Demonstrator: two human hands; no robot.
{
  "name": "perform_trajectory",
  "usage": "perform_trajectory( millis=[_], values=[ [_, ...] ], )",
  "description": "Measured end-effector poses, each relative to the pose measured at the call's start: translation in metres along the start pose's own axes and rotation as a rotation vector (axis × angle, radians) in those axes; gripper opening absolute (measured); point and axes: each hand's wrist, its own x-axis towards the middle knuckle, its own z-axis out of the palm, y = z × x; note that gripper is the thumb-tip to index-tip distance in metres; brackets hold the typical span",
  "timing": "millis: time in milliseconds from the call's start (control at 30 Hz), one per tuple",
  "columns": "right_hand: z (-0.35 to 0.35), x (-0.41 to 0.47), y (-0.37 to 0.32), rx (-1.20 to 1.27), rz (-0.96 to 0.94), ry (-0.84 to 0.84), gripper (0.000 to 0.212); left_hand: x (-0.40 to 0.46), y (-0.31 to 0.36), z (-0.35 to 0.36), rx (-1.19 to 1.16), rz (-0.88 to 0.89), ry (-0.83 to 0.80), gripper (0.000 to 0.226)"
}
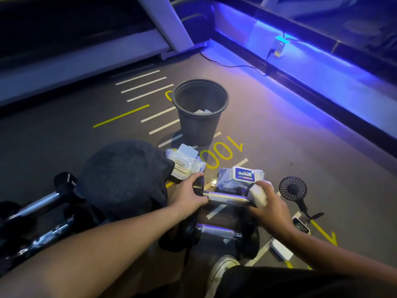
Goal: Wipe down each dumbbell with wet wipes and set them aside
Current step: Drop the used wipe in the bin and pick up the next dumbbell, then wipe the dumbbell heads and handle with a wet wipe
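A dumbbell with a chrome handle (pixel 225 198) and black ends is held just above the floor. My left hand (pixel 189 195) grips its left black head. My right hand (pixel 268 206) holds a white wet wipe (pixel 258 195) wrapped over the dumbbell's right end. A second dumbbell (pixel 217 232) lies on the floor below it. Two more dumbbells (pixel 40 204) lie at the left. Two wet wipe packs sit beyond my hands: one with a blue label (pixel 242 175), one with its lid open (pixel 185 161).
A black bin (pixel 200 112) with used wipes inside stands ahead on the marked gym floor. A dark cap (pixel 124 179) sits at the left. A small black handheld fan (pixel 293 190) and a phone (pixel 301 226) lie at the right. My shoe (pixel 223 267) shows below.
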Motion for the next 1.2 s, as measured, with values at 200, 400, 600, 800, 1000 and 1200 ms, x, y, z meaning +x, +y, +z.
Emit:
perform_trajectory(
  millis=[200,400,600,800,1000,1200],
  values=[
    [-0.051,0.003,-0.047,-0.031,-0.073,0.095,0.070,-0.005,0.038,-0.035,-0.080,0.112,0.072,0.071],
    [-0.100,-0.005,-0.124,0.031,-0.172,0.166,0.065,-0.018,0.080,-0.108,-0.152,0.267,0.177,0.078],
    [-0.094,-0.006,-0.210,0.096,-0.313,0.167,0.068,-0.053,0.083,-0.202,-0.159,0.333,0.301,0.066],
    [-0.046,-0.016,-0.287,0.070,-0.453,0.099,0.066,-0.087,0.026,-0.276,-0.115,0.229,0.448,0.072],
    [0.016,-0.031,-0.319,0.018,-0.498,0.002,0.067,-0.100,-0.045,-0.301,-0.125,0.116,0.467,0.081],
    [0.052,-0.032,-0.319,-0.097,-0.444,-0.046,0.068,-0.082,-0.090,-0.288,-0.131,0.031,0.357,0.089]
  ],
)
